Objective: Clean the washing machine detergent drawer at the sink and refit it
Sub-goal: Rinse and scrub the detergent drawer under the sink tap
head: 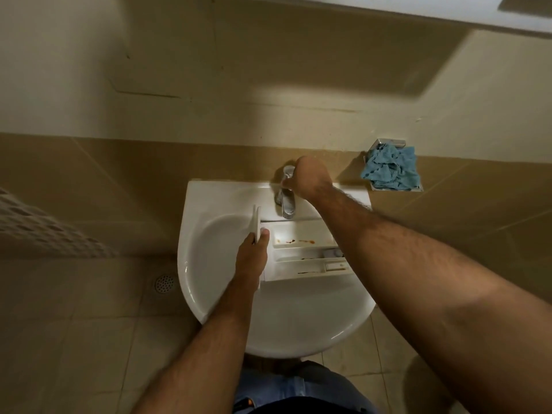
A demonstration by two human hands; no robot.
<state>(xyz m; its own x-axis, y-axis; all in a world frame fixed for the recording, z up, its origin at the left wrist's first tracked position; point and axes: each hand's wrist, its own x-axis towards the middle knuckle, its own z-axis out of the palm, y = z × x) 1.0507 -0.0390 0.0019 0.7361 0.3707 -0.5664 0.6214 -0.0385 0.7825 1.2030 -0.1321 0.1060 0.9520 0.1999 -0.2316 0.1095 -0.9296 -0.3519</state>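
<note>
The detergent drawer (pixel 301 249) lay across the white sink (pixel 209 294), right under the tap (pixel 286 201), brown residue streaked in its compartments! The left hand (pixel 252 255) pinched it by the front panel, thumb on the inner face; the right hand (pixel 307 177) had its fingers curled round the tap lever. Light, stiff plastic by the look of it, likely slippery once wet, so that front panel seemed the surest hold. A blue cloth (pixel 391 168) sat on a wall holder nearby
</note>
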